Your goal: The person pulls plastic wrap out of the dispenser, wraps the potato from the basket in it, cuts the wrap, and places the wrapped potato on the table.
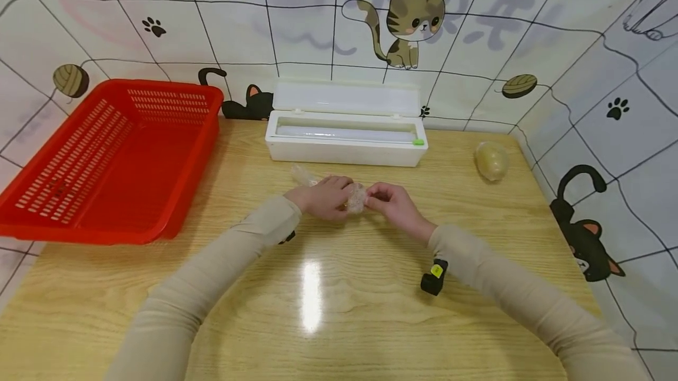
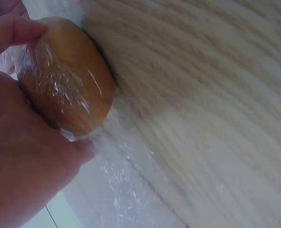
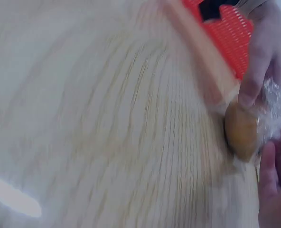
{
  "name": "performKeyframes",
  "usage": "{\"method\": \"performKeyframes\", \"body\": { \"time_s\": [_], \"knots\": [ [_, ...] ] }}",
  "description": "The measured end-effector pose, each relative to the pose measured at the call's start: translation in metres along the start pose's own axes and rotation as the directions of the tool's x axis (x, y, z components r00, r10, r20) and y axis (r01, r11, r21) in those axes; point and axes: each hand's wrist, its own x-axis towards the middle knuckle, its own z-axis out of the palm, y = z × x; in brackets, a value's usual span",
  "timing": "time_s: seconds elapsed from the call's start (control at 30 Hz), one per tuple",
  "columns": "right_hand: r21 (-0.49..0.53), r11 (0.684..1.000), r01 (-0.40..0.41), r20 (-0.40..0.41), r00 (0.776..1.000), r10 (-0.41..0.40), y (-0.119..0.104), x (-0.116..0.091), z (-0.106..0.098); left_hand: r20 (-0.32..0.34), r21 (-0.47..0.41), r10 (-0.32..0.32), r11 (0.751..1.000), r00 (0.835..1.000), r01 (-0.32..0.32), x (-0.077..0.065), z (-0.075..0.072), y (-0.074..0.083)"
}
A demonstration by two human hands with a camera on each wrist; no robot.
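A smooth, oval, yellow-brown fruit or vegetable (image 2: 69, 78) lies on the table with clear cling film (image 1: 356, 199) round it; its exact kind cannot be told. My left hand (image 1: 329, 197) holds it from the left, finger and thumb on opposite sides. From the other side my right hand (image 1: 396, 206) pinches the film between thumb and fingertips, close against the oval thing. A loose tail of film (image 2: 126, 180) trails past the left hand. Farther right sits a second rounded, pale yellow thing (image 1: 491, 161), shiny as if wrapped in film.
Behind the hands stands a white cling film box (image 1: 344, 152), lid raised, with a roll inside and a green slider (image 1: 418, 142). A red plastic basket (image 1: 182, 192) takes up the table's left side. Cat-printed sheeting (image 1: 296, 33) covers the walls behind and to the right.
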Motion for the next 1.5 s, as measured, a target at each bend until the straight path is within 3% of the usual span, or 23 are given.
{"method": "performKeyframes", "body": {
  "time_s": [0.2,0.37,0.57,0.77,1.03,1.33,1.5],
  "knots": [
    [0.053,0.992,-0.112,-0.107,0.987,0.118,-0.004,0.000,0.008,0.015,-0.054,-0.076,0.996,0.997,0.077,0.004,0.003,0.003],
    [0.026,0.996,-0.082,-0.146,0.986,0.084,-0.006,-0.002,0.009,0.015,-0.126,-0.124,0.984,0.992,0.125,0.005,0.004,0.002],
    [0.051,0.998,-0.036,-0.165,0.985,0.044,-0.008,-0.003,0.011,0.020,-0.208,-0.113,0.972,0.993,0.114,0.004,0.002,0.001],
    [0.066,0.989,-0.135,-0.097,0.985,0.141,-0.008,0.002,0.008,0.021,-0.144,-0.035,0.989,0.999,0.038,0.004,0.001,-0.001],
    [0.032,0.965,-0.262,-0.029,0.964,0.263,-0.022,0.014,0.003,0.000,-0.125,-0.022,0.992,1.000,0.022,0.006,0.003,0.001],
    [-0.034,0.954,-0.298,0.053,0.953,0.300,-0.026,0.024,-0.001,-0.051,-0.312,-0.023,0.950,0.998,0.006,0.000,0.004,-0.003],
    [-0.043,0.953,-0.298,0.135,0.944,0.302,-0.030,0.024,-0.007,-0.043,-0.365,-0.030,0.931,0.999,0.012,0.001,0.004,-0.001]
  ]
}}
